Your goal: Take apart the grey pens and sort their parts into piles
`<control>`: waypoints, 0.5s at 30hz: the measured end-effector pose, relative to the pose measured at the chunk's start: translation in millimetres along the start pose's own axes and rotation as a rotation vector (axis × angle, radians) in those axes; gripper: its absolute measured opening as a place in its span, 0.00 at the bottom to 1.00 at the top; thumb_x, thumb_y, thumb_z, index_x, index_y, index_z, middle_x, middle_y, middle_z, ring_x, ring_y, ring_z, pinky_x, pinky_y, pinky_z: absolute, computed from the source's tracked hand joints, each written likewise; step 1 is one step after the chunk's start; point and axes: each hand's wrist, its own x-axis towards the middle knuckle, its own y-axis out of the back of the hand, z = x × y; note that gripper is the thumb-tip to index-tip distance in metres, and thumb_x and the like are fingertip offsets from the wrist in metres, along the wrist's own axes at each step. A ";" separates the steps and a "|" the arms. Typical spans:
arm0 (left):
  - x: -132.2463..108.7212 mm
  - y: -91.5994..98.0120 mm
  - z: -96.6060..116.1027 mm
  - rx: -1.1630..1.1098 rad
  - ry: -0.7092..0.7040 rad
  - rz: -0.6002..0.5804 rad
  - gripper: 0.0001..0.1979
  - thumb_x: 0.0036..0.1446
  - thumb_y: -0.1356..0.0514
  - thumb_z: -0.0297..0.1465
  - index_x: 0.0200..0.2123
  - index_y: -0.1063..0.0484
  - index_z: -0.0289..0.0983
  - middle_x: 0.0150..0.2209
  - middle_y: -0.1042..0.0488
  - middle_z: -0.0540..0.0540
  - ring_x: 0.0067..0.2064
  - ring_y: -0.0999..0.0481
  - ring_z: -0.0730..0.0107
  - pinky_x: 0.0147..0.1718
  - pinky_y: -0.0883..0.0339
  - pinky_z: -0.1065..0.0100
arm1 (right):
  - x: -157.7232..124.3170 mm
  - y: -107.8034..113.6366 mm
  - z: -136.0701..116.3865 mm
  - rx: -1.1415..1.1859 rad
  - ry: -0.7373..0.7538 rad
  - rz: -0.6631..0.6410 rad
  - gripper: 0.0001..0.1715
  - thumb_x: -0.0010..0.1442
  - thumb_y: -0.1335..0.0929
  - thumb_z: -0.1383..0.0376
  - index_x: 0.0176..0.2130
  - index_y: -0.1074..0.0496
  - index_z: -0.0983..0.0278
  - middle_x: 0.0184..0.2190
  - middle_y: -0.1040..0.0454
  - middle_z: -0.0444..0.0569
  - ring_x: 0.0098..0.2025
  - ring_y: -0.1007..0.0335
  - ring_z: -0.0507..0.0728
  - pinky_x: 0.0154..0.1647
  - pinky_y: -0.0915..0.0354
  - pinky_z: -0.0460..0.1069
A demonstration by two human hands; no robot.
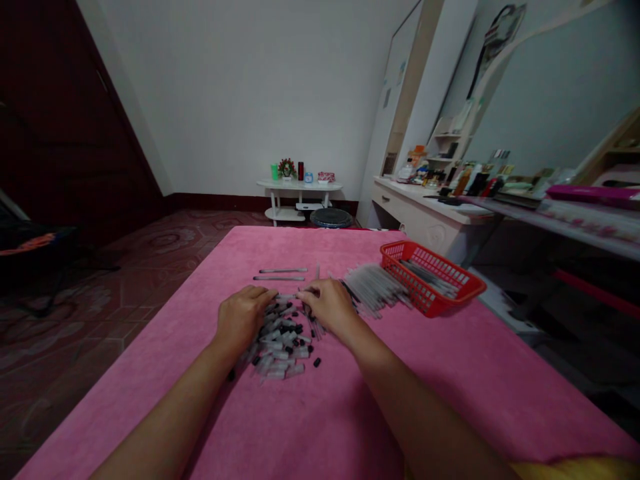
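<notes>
My left hand (pixel 244 315) is closed, its fingertips pinching one end of a thin clear piece (pixel 286 296) just above the heap. My right hand (pixel 327 303) is closed too, its fingertips at the other end of that piece. Below and between the hands lies a heap of clear caps and small black plugs (pixel 280 347). One black plug (pixel 317 362) sits apart at the heap's right. Two slim pens or tubes (pixel 279 278) lie parallel beyond my hands. To the right of my right hand spreads a pile of translucent tubes (pixel 375 287).
A red plastic basket (pixel 434 310) holding more thin sticks stands at the right of the pink-covered table (pixel 300 433). Behind are a small white stand (pixel 300 185) and a round dark stool (pixel 331 217). A dresser with bottles (pixel 425 213) is at the right.
</notes>
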 end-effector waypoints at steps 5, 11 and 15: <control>0.1 -0.2 0.3 0.003 0.010 -0.014 0.16 0.60 0.49 0.28 0.43 0.23 0.42 0.40 0.21 0.45 0.38 0.24 0.58 0.29 0.37 0.63 | -0.4 3.1 0.2 0.015 0.022 -0.026 0.08 0.51 0.28 0.61 0.34 0.24 0.60 0.29 0.22 0.44 0.30 0.30 0.52 0.28 0.45 0.44; 0.5 3.2 1.8 -0.012 0.014 -0.046 0.18 0.58 0.50 0.25 0.44 0.24 0.42 0.41 0.22 0.45 0.39 0.25 0.59 0.30 0.37 0.64 | -0.2 2.8 0.0 -0.053 0.016 -0.050 0.10 0.56 0.31 0.59 0.29 0.23 0.61 0.27 0.22 0.46 0.30 0.29 0.53 0.28 0.46 0.46; 0.0 4.0 1.5 -0.032 0.026 -0.041 0.15 0.59 0.48 0.28 0.43 0.23 0.42 0.41 0.22 0.44 0.39 0.25 0.58 0.31 0.37 0.63 | -1.1 3.6 -2.2 -0.039 -0.009 -0.051 0.11 0.50 0.27 0.59 0.35 0.23 0.60 0.30 0.22 0.45 0.31 0.28 0.53 0.27 0.46 0.45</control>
